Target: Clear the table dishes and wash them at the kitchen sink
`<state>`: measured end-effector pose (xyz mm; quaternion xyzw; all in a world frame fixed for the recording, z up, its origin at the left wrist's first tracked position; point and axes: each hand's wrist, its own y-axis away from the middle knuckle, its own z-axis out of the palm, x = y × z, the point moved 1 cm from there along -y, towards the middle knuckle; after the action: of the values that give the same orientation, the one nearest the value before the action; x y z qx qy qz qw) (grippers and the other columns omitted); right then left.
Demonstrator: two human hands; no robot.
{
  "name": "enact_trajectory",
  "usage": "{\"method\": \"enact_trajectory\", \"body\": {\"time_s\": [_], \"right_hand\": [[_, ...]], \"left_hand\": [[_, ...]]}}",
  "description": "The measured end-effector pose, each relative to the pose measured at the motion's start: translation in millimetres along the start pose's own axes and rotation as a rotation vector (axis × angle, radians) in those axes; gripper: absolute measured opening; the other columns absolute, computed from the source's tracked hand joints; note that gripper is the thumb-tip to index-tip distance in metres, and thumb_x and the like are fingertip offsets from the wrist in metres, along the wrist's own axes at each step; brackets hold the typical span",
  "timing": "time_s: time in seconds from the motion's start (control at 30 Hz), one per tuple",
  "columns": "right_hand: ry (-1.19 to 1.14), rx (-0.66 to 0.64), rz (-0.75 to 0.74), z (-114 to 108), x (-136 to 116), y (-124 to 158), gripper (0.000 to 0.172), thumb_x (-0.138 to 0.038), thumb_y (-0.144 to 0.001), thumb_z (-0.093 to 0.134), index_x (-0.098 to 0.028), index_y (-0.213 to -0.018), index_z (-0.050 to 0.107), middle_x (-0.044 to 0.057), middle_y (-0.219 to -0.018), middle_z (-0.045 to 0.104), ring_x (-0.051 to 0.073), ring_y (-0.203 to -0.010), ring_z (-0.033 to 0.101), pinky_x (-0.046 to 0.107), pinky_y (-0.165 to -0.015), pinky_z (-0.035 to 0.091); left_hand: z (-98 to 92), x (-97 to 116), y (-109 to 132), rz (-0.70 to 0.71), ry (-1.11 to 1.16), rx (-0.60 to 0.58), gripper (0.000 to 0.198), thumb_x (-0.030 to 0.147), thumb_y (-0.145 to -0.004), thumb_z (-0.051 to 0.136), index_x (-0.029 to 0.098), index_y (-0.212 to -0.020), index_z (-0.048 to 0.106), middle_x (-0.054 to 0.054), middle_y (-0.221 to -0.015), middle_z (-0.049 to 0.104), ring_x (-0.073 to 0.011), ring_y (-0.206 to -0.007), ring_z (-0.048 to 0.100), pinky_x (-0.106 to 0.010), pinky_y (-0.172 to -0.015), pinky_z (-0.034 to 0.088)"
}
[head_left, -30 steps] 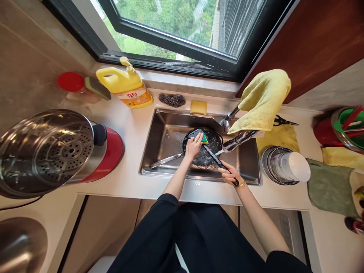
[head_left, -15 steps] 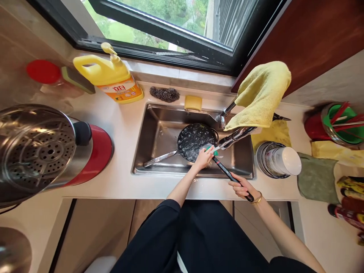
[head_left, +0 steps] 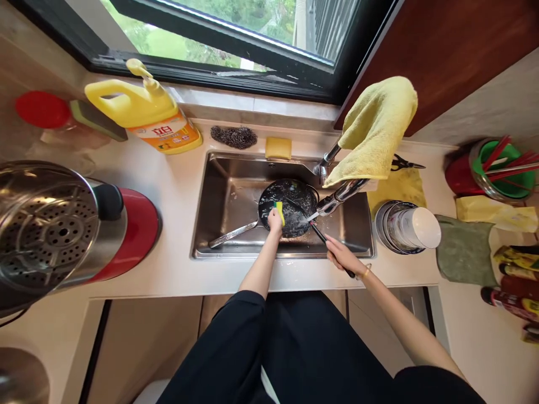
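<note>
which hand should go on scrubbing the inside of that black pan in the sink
Left. The left hand already holds the sponge against the soapy pan in the sink. The right hand grips the pan handle, steadying it, so it is probably best kept there.

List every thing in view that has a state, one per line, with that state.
frying pan: in the sink, sudsy inside
sponge: pressed on the pan by the left hand
pan handle: in the grip of the right hand
faucet: water running onto the pan
yellow cloth: draped over the faucet
window: open
bowls: stacked, lying on their side
</note>
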<state>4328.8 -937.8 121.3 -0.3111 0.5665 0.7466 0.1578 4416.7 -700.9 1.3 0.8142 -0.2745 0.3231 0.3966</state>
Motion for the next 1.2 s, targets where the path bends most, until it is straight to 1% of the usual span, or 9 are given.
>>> {"method": "enact_trajectory", "body": {"time_s": [0.07, 0.17, 0.33, 0.47, 0.63, 0.83, 0.97, 1.13, 1.2], "right_hand": [[0.087, 0.053, -0.11, 4, -17, -29, 0.018, -0.031, -0.082, 0.064, -0.017, -0.088, 0.056, -0.008, -0.05, 0.051, 0.004, -0.033, 0.042, 0.012, -0.03, 0.029], [-0.002, -0.032, -0.06, 12, -42, -76, 0.022, -0.018, -0.072, 0.071, -0.015, -0.086, 0.054, -0.004, -0.063, 0.06, 0.006, -0.049, 0.056, 0.014, -0.042, 0.044], [-0.137, -0.297, 0.034, 28, -65, -114, 0.024, -0.008, -0.067, 0.066, -0.017, -0.077, 0.045, -0.009, -0.051, 0.048, 0.0, -0.037, 0.036, 0.007, -0.033, 0.026], [-0.193, -0.391, 0.048, 26, -56, -105, 0.021, -0.01, -0.07, 0.059, -0.018, -0.077, 0.042, -0.013, -0.046, 0.038, 0.0, -0.032, 0.023, 0.008, -0.029, 0.018], [-0.277, -0.366, 0.067, 11, -34, -76, 0.016, -0.027, -0.084, 0.057, -0.019, -0.088, 0.044, -0.006, -0.067, 0.053, -0.001, -0.032, 0.026, 0.007, -0.026, 0.02], [-0.343, -0.343, 0.142, 0, -35, -68, 0.015, -0.031, -0.094, 0.041, -0.018, -0.09, 0.047, -0.005, -0.066, 0.052, -0.001, -0.03, 0.026, 0.007, -0.023, 0.021], [-0.285, -0.293, 0.174, 9, -46, -71, 0.026, -0.036, -0.096, 0.037, -0.017, -0.081, 0.047, -0.005, -0.057, 0.05, 0.0, -0.027, 0.026, 0.009, -0.023, 0.019], [-0.159, -0.121, 0.036, 30, -50, -68, 0.042, -0.051, -0.095, 0.032, -0.018, -0.071, 0.046, -0.006, -0.047, 0.048, 0.003, -0.024, 0.032, 0.013, -0.023, 0.022], [-0.111, -0.086, 0.022, 36, -50, -67, 0.047, -0.053, -0.094, 0.029, -0.019, -0.066, 0.045, -0.005, -0.042, 0.046, 0.003, -0.023, 0.031, 0.014, -0.023, 0.021]], "left_hand": [[-9.8, 1, 2, 0.049, 0.123, 0.038, 0.047, 0.037, -0.096, 0.028, 0.013, -0.124, 0.058, -0.012, -0.119, 0.064, -0.0198, -0.108, 0.059, -0.032, -0.092, 0.045], [-22.3, 8, 20, 0.208, 0.225, 0.077, 0.046, 0.035, -0.095, 0.035, 0.013, -0.132, 0.052, -0.012, -0.136, 0.053, -0.0179, -0.124, 0.05, -0.028, -0.1, 0.04], [-23.5, 28, 72, 0.584, -0.044, -0.054, 0.04, 0.036, -0.095, 0.041, 0.022, -0.129, 0.056, -0.007, -0.141, 0.049, -0.0211, -0.127, 0.045, -0.037, -0.105, 0.035], [-14.5, 34, 89, 0.694, -0.264, -0.135, 0.035, 0.033, -0.092, 0.048, 0.022, -0.121, 0.063, -0.007, -0.135, 0.055, -0.023, -0.111, 0.051, -0.04, -0.097, 0.04], [-19.7, 33, 70, 0.789, -0.423, -0.086, 0.031, 0.028, -0.092, 0.046, 0.02, -0.116, 0.065, -0.009, -0.127, 0.06, -0.0248, -0.104, 0.051, -0.042, -0.091, 0.042], [-31.2, 31, 79, 1.117, -0.385, -0.307, 0.029, 0.028, -0.095, 0.042, 0.021, -0.111, 0.065, -0.007, -0.115, 0.065, -0.0202, -0.093, 0.053, -0.038, -0.086, 0.045], [-24.6, 33, 97, 1.074, -0.336, -0.273, 0.026, 0.03, -0.092, 0.049, 0.023, -0.11, 0.066, -0.006, -0.11, 0.066, -0.0202, -0.089, 0.053, -0.037, -0.084, 0.044], [-14.1, 48, 111, 0.825, -0.289, -0.106, 0.014, 0.023, -0.088, 0.056, 0.02, -0.09, 0.069, -0.007, -0.091, 0.066, -0.0206, -0.089, 0.052, -0.034, -0.082, 0.044], [-12.5, 55, 112, 0.774, -0.305, -0.103, 0.012, 0.022, -0.086, 0.058, 0.02, -0.083, 0.069, -0.007, -0.085, 0.065, -0.0204, -0.086, 0.052, -0.033, -0.08, 0.043]]}}
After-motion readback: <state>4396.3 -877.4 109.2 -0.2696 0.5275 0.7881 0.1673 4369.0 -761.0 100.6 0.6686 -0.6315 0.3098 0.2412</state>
